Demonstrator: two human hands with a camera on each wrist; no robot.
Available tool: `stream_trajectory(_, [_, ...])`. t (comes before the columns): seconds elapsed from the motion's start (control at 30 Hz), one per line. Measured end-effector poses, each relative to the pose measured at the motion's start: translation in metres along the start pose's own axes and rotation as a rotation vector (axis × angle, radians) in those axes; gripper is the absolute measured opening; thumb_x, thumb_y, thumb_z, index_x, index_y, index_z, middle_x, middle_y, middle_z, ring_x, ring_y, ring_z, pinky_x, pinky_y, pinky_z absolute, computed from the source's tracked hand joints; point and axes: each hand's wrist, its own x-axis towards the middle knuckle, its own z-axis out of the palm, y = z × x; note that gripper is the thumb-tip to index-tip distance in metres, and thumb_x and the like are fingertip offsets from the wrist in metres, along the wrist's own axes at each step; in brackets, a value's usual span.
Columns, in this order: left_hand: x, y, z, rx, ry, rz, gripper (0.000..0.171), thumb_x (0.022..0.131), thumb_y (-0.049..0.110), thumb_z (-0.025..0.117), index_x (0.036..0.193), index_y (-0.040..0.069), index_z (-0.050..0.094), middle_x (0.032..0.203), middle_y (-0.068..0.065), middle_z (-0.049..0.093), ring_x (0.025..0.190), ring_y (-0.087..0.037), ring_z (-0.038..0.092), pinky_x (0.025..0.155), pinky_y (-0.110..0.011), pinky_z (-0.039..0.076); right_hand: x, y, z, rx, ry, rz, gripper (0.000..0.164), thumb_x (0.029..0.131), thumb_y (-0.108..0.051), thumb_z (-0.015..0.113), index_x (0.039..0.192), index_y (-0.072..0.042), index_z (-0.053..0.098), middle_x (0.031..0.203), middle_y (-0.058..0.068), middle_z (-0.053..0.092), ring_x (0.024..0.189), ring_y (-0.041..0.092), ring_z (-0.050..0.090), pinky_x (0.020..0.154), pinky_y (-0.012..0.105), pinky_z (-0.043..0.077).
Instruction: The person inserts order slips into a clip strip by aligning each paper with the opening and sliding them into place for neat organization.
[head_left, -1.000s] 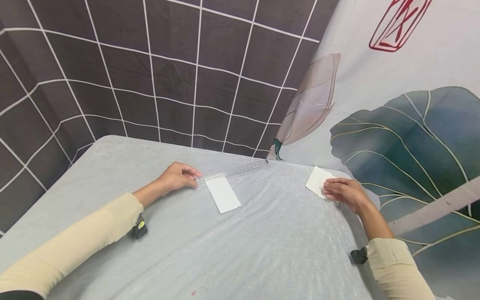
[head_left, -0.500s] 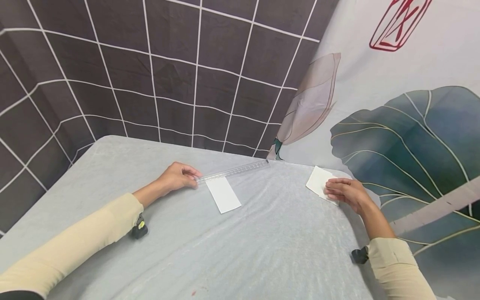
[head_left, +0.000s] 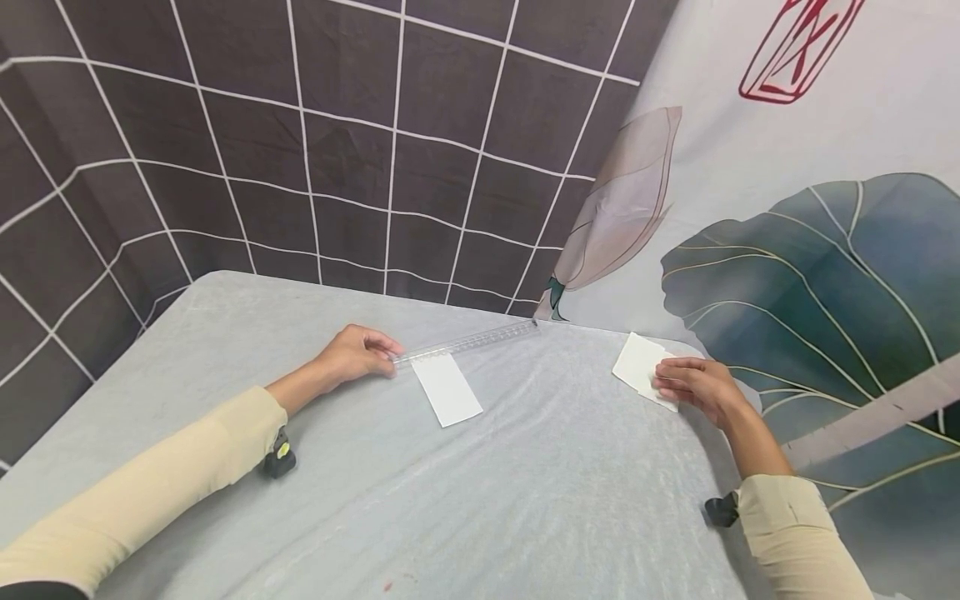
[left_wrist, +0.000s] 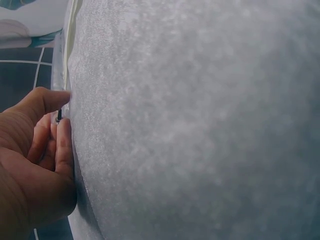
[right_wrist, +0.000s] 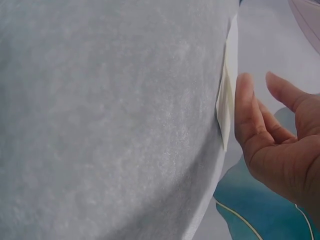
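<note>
In the head view my left hand (head_left: pixel 352 353) pinches the near end of a clear plastic ruler (head_left: pixel 480 339) between thumb and fingers. The ruler slants away to the right, across the top edge of a white rectangular paper (head_left: pixel 448 392) lying flat. The left wrist view shows my left hand (left_wrist: pixel 42 145) with thumb and forefinger on either side of the ruler's end. Off to the right, my right hand (head_left: pixel 697 386) touches a small stack of white paper (head_left: pixel 635 360) with loosely extended fingers. From the right wrist, that stack (right_wrist: pixel 228 90) is seen edge-on beside the fingertips.
A grey cloth covers the table (head_left: pixel 465 500), with soft wrinkles running across it. Behind stands a dark curtain (head_left: pixel 337 158) with a white grid. A white leaf-patterned cloth (head_left: pixel 810 275) hangs at the right, close to the table's rounded edge.
My right hand has slid slightly to the right over the paper stack, baring a little more of it. My left hand, the ruler and the single paper have stayed in place.
</note>
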Motion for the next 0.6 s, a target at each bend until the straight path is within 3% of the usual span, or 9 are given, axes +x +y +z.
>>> stream_trajectory(0.6, [0.0027, -0.0015, 0.0011, -0.012, 0.001, -0.008, 0.046, 0.079, -0.002, 0.088, 0.125, -0.005, 0.082, 0.112, -0.016, 0.084, 0.089, -0.006, 0.066, 0.081, -0.017, 0.054, 0.0007, 0.0029, -0.0032, -0.003, 0.042, 0.038, 0.052, 0.109, -0.016, 0.074, 0.148, 0.012, 0.055, 0.091, -0.015, 0.08, 0.087, 0.0, 0.08, 0.085, 0.021, 0.067])
